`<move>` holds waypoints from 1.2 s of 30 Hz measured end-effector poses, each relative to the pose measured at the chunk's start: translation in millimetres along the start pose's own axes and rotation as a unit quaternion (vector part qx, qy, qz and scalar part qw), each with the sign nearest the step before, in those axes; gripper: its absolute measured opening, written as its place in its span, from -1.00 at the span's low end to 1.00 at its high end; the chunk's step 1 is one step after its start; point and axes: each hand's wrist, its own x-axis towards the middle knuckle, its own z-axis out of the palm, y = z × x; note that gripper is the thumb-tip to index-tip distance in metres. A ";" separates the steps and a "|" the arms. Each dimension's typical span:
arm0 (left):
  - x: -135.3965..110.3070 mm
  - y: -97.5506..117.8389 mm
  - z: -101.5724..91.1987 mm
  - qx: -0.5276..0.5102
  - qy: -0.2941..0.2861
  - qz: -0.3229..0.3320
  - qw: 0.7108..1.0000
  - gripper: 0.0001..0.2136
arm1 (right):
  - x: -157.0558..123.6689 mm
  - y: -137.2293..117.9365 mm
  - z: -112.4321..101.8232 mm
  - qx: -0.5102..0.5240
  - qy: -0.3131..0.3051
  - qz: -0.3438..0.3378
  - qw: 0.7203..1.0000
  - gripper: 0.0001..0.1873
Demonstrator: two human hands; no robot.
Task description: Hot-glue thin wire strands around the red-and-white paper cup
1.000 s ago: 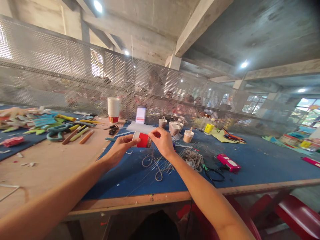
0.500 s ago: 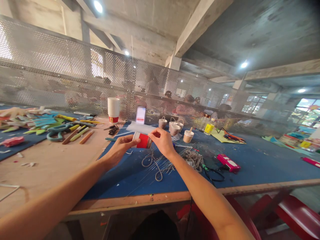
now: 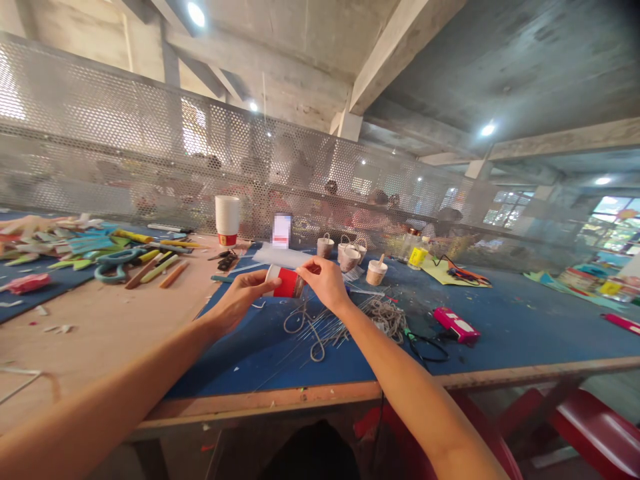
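A red and white paper cup [image 3: 285,281] lies on its side in the air above the blue table top [image 3: 510,327]. My left hand [image 3: 244,297] grips its rim end with fingers curled round it. My right hand [image 3: 325,281] pinches the cup's base end between thumb and fingers. Below the hands lie loops of twine [image 3: 305,328] and a tangle of twine [image 3: 387,315].
A stack of white cups [image 3: 227,219] stands at the back left beside scissors [image 3: 116,261] and coloured sticks. Small twine-wrapped cups [image 3: 349,257], a glue bottle [image 3: 419,254], a pink cutter [image 3: 457,325] and black scissors [image 3: 425,347] lie right. A perforated metal screen [image 3: 150,147] has people behind it.
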 end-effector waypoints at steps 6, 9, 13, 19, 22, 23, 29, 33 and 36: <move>0.6 -2.5 -1.7 0.001 -0.004 -0.001 1.000 -0.73 | 2.4 6.6 0.6 0.028 -0.012 0.018 0.999 -0.84; 0.8 -2.7 -2.3 0.009 -0.005 0.007 1.000 -0.75 | 3.5 11.1 1.9 0.034 -0.015 0.024 0.999 -0.84; 0.3 -1.9 -2.6 0.018 0.000 -0.004 1.000 -0.76 | 4.7 15.9 4.6 0.052 -0.018 0.036 0.998 -0.84; 0.5 -0.6 -3.6 0.026 -0.009 0.005 1.000 -0.72 | 6.0 18.7 6.5 0.136 -0.017 0.085 0.987 -0.83; 1.4 1.0 -2.8 0.033 -0.003 0.019 0.999 -0.72 | 5.6 15.7 2.7 0.191 -0.016 0.102 0.976 -0.71; 1.7 1.7 -2.4 0.037 0.005 0.025 0.999 -0.71 | 5.0 14.3 0.6 0.205 -0.017 0.104 0.973 -0.65; 4.6 2.0 -2.8 0.032 0.029 0.040 0.998 -0.73 | -3.5 13.3 -8.3 0.161 -0.019 0.090 0.983 -0.40; 6.6 0.3 -6.1 0.022 0.036 0.045 0.998 -0.75 | -8.3 21.6 -3.8 0.096 -0.022 0.038 0.994 -0.47; 5.7 0.7 -5.8 0.032 0.029 0.046 0.998 -0.75 | -8.6 26.6 2.0 0.134 -0.022 0.034 0.990 -0.51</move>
